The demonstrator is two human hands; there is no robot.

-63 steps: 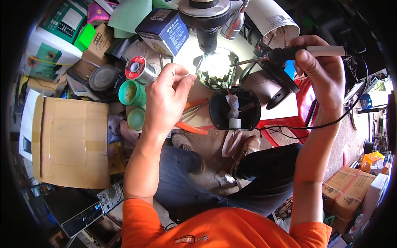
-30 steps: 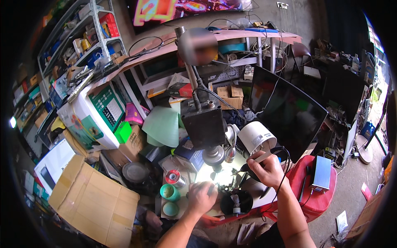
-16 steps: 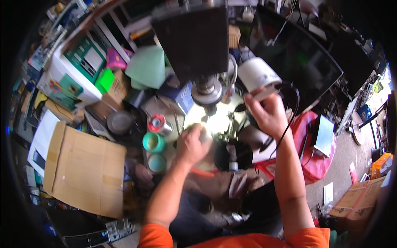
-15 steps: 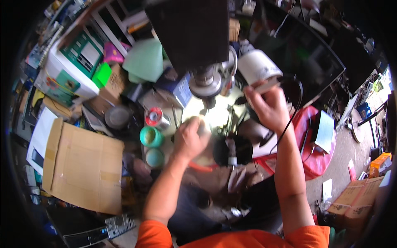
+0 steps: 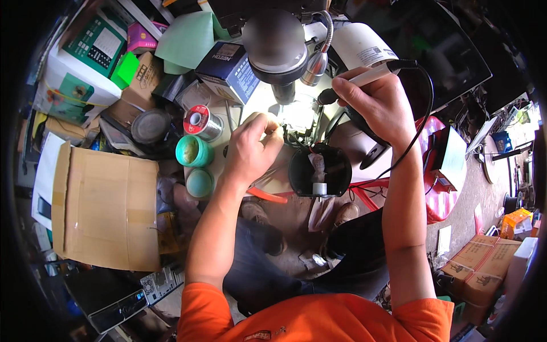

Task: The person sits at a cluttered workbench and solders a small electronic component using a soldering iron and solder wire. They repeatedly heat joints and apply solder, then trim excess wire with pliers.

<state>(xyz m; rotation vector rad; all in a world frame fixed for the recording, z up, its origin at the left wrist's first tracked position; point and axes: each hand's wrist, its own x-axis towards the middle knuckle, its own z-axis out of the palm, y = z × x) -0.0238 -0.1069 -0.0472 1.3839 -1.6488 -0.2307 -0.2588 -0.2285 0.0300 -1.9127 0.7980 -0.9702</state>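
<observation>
My right hand (image 5: 379,105) grips a soldering iron (image 5: 373,74) by its white handle, black front end toward the lit work spot. Its black cable hangs down beside my forearm. On the left, my left hand (image 5: 253,145) is closed, thumb and fingers pinched at the edge of the bright light. Whatever they pinch is hidden by fingers and glare. A glaring white-lit workpiece (image 5: 299,117) lies between my hands, its details washed out. Directly above it hangs a microscope (image 5: 276,51). Below the light sits a round black housing (image 5: 320,171) containing a pale cylindrical part.
A red-ended solder spool (image 5: 199,122), a green jar (image 5: 194,151) and a round green lid (image 5: 199,183) stand left of my left hand. A gooseneck lamp (image 5: 315,68) reaches down beside the microscope. An orange handle (image 5: 266,195) juts over the bench's front edge. Cardboard (image 5: 105,205) lies farther left.
The view has shifted, so the microscope appears higher and the bench clearer. My right hand still holds the soldering iron near the light; my left hand stays pinched beside it.
</observation>
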